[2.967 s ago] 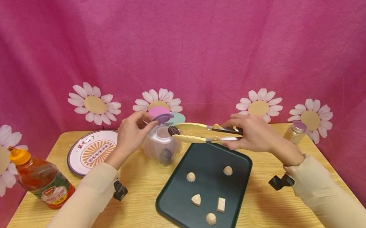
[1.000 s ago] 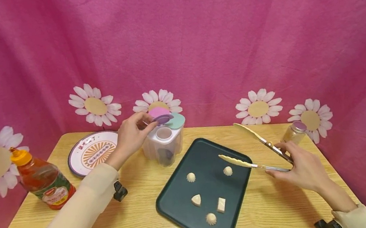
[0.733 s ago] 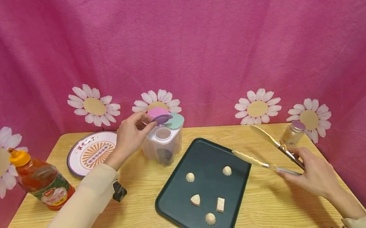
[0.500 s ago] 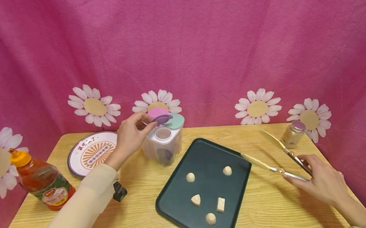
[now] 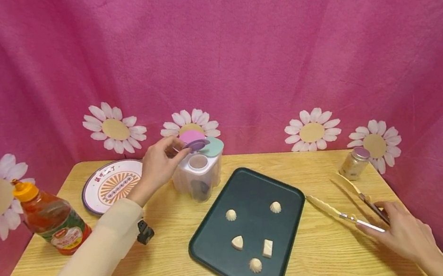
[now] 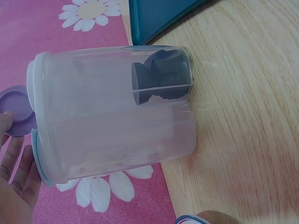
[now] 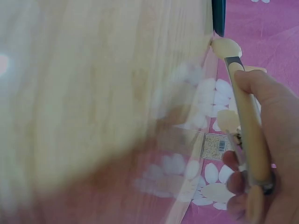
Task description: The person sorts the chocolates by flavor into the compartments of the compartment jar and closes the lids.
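Note:
My left hand [image 5: 161, 163] pinches the raised purple flap lid [image 5: 198, 145] of a clear plastic container [image 5: 185, 181]. Under that lid a round opening shows; a pink and a mint lid are beside it. Dark pieces [image 6: 166, 74] lie at the bottom of one compartment in the left wrist view. Low at the right, my right hand [image 5: 409, 231] grips tongs [image 5: 325, 207] with cream scalloped tips, their arms spread apart and nothing between them. One tip is close to the right edge of a dark green tray [image 5: 251, 191], which bears several pale sweet-like pieces [image 5: 267, 248].
At the far left stands a bottle of red sauce [image 5: 55, 220] with a yellow cap. A patterned round plate [image 5: 92, 195] lies behind my left forearm. A small jar [image 5: 354, 163] with a purple lid stands at the back right, beyond the tongs. A pink cloth hangs behind the table.
Three seconds ago the tongs held a dark round piece at the container; now they are spread with nothing in them. My right hand has moved right and toward me. The left hand stays at the lid.

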